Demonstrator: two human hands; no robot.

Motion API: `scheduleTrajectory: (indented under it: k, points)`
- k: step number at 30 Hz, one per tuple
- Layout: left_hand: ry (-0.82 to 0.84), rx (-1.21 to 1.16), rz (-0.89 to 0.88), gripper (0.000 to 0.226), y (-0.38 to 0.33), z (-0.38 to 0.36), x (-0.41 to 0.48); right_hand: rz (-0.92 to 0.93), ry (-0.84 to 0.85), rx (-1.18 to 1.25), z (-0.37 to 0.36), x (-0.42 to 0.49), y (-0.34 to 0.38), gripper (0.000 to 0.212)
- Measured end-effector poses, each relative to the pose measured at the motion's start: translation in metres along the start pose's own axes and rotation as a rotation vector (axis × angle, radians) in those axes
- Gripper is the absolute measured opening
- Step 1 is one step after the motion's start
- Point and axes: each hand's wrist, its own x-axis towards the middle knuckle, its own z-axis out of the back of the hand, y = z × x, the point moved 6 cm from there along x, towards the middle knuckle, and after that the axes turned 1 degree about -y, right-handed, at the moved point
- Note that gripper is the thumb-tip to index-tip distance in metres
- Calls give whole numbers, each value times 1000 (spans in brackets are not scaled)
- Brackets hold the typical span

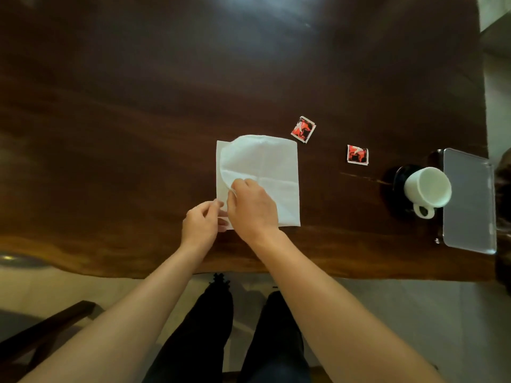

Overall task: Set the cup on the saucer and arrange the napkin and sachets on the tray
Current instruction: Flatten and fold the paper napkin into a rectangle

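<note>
Napkin point(273, 167) pinched by both hands near its near left corner.

The napkin lies on the table point(138, 134) with its upper layer curled back from the left edge. The edge of that layer is pinched between thumb and fingers of the right hand point(253, 208), which lies over the napkin's near left part. The corner beneath is pinched by the left hand point(200, 223), just beside the right hand. One sachet point(303, 129) lies just off the napkin's far right corner, and a second sachet point(357, 154) lies further right, both apart from the hands. The cup point(427, 186) is seated on the saucer point(398, 175), just beside the tray point(470, 200).
</note>
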Motion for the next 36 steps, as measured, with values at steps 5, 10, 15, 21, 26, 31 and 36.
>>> scheduleTrajectory:
  k: [5, 10, 15, 21, 26, 31, 36]
  points:
    - [341, -711, 356, 43, -34, -29, 32, 50, 51, -72, -8, -8, 4, 15]
    - [165, -522, 207, 36, -70, -14, 73, 77, 59, -92, -11, -14, 6, 11]
    - [126, -381, 146, 53, -68, -5, 86, 58, 152, -47, -29, -21, 0, 12]
    - [147, -377, 83, 49, -78, -11, 86, 59, 394, -146, -49, -41, -19, 36]
    - [69, -271, 151, 32, -66, -8, 96, 51, 398, -194, -51, -50, -38, 34]
    - [164, -26, 297, 11, -49, -7, 78, -16, 297, -149, -39, -50, -56, 31]
    - [310, -7, 345, 14, -26, -17, 58, -65, 275, -95, -36, -48, -64, 27]
